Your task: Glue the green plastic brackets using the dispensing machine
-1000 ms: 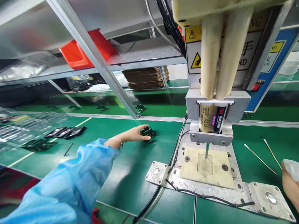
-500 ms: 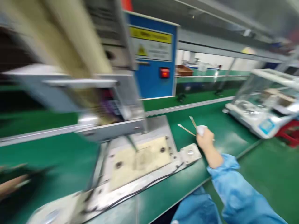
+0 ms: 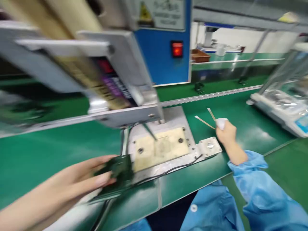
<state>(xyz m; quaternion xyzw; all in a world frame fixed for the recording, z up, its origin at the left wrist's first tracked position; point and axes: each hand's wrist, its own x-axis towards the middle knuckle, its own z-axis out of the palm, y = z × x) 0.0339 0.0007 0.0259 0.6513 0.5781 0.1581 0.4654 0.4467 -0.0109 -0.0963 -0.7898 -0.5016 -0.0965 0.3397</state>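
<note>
Left hand (image 3: 72, 184) fingers (image 3: 103, 178) pinch a dark part (image 3: 119, 167) beside the fixture pad (image 3: 166, 148); right hand (image 3: 226, 134) clutches a wipe (image 3: 220, 122). A hurried approach could snag the part on the low nozzle (image 3: 150, 132).

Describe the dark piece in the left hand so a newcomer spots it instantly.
Start at the blue cabinet with the lit red switch, then drop to the cream plate beneath the dispenser nozzle. Just left of that plate, the left hand pinches a small dark part. It is the only dark piece held; the right hand grips a white wad.
</note>
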